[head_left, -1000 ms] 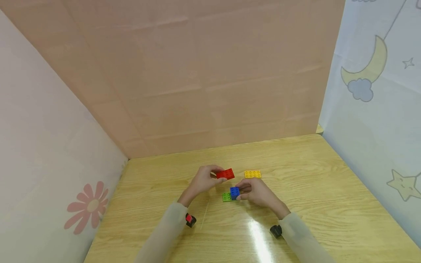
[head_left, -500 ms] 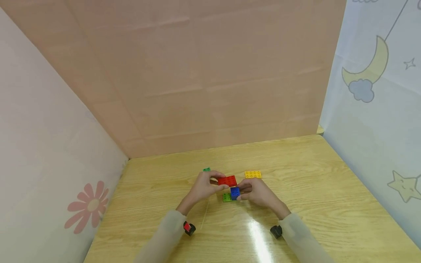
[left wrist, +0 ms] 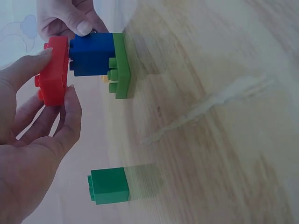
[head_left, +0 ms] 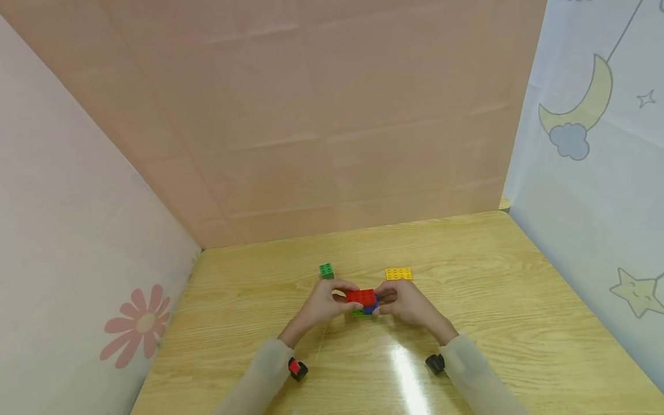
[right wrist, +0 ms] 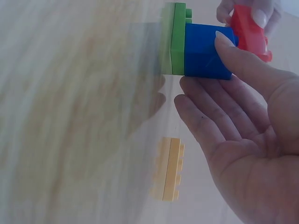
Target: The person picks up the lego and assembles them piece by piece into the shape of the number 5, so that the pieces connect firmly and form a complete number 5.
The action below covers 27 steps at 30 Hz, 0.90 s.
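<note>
My left hand (head_left: pixel 320 304) pinches a red brick (head_left: pixel 361 297) between thumb and fingers, just over the studs of a blue brick (left wrist: pixel 92 53). In the left wrist view a narrow gap shows between most of the red brick (left wrist: pixel 55 70) and the blue one. The blue brick (right wrist: pixel 207 51) sits on one end of a flat light green brick (right wrist: pixel 178 39), whose other studs are bare. Thumb and fingers of my right hand (head_left: pixel 411 304) grip the blue brick's sides. The light green brick (left wrist: pixel 122 66) rests on the table.
A dark green brick (head_left: pixel 325 271) stands behind my left hand. Beyond my right hand lies a flat yellow brick (head_left: pixel 398 274). The wooden table (head_left: pixel 249 294) meets a pinkish backdrop (head_left: pixel 321 144) at the rear, with patterned panels at both sides.
My left hand has brought the red brick toward me and to the right, over the blue brick. The dark green brick has come into view. My right hand has stayed in place.
</note>
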Each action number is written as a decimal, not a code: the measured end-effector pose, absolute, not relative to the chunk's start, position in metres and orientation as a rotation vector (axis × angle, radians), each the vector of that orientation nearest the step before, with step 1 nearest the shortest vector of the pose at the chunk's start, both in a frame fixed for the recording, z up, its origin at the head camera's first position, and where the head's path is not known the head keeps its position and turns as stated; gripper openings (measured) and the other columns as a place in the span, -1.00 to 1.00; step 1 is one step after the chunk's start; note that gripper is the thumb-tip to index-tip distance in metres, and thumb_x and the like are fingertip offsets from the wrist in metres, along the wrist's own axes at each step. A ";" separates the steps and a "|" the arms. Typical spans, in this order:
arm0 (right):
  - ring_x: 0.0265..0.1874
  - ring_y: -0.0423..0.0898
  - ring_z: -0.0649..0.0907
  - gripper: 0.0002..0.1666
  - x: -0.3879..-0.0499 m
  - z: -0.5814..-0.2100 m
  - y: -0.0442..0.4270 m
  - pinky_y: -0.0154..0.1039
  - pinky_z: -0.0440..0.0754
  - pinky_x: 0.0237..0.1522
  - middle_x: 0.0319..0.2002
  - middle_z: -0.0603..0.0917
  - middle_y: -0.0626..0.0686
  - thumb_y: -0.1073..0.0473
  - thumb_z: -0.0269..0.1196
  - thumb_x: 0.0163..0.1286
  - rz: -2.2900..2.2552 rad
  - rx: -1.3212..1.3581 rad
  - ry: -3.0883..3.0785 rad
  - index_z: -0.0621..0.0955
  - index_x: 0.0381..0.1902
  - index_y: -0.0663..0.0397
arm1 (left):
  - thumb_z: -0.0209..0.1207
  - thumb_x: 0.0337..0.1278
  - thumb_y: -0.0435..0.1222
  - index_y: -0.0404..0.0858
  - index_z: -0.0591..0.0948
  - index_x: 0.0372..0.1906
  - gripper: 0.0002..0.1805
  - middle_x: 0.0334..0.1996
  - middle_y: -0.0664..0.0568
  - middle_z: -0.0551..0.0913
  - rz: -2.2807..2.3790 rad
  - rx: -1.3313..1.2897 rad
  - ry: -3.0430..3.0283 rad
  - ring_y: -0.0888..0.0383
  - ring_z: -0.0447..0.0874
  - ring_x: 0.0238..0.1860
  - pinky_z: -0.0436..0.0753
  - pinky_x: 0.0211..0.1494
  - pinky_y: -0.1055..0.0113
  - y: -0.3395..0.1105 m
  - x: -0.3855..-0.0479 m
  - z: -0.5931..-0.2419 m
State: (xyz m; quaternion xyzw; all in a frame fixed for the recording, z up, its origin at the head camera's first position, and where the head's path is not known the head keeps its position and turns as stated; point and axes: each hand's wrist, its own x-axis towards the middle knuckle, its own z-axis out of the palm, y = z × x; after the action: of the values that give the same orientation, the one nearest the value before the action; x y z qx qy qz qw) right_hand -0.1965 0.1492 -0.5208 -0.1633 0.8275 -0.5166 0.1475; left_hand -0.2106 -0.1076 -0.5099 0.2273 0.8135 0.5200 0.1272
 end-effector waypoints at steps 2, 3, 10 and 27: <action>0.05 0.11 0.81 -0.62 -0.197 -0.521 0.150 -0.12 0.81 0.07 0.05 0.80 0.21 0.25 0.51 0.30 -1.489 -0.472 2.376 0.74 0.05 0.20 | 0.50 0.20 -0.20 -0.16 0.80 0.02 -0.69 0.04 -0.04 0.80 1.504 0.669 2.368 0.02 0.76 0.03 0.81 -0.05 0.41 -0.108 -0.210 -0.512; 0.05 0.11 0.81 -0.62 -0.197 -0.521 0.150 -0.11 0.81 0.07 0.06 0.80 0.22 0.26 0.51 0.30 -1.493 -0.477 2.373 0.73 0.06 0.21 | 0.50 0.20 -0.20 -0.16 0.80 0.03 -0.69 0.03 -0.04 0.80 1.503 0.673 2.368 0.00 0.76 0.03 0.81 -0.05 0.42 -0.108 -0.210 -0.513; 0.05 0.15 0.81 -0.58 -0.196 -0.520 0.150 -0.05 0.81 0.07 0.06 0.79 0.26 0.25 0.51 0.29 -1.511 -0.500 2.357 0.72 0.09 0.26 | 0.50 0.20 -0.19 -0.17 0.80 0.05 -0.67 0.04 -0.04 0.80 1.496 0.675 2.366 0.06 0.76 0.02 0.81 -0.05 0.42 -0.107 -0.211 -0.513; 0.01 0.06 0.81 -0.61 -0.197 -0.519 0.150 0.02 0.79 0.10 0.02 0.82 0.14 0.21 0.53 0.28 -1.421 -0.493 2.419 0.75 0.06 0.13 | 0.50 0.21 -0.17 -0.11 0.81 0.04 -0.69 0.08 0.01 0.78 1.458 0.653 2.378 0.09 0.72 0.03 0.81 -0.05 0.39 -0.105 -0.213 -0.513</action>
State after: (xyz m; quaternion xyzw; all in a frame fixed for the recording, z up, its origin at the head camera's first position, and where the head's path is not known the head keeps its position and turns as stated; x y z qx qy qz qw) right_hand -0.1971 0.1495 -0.5187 -0.1711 0.8401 -0.4936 0.1460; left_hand -0.2133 -0.1055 -0.5135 0.2257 0.8222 0.5041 0.1377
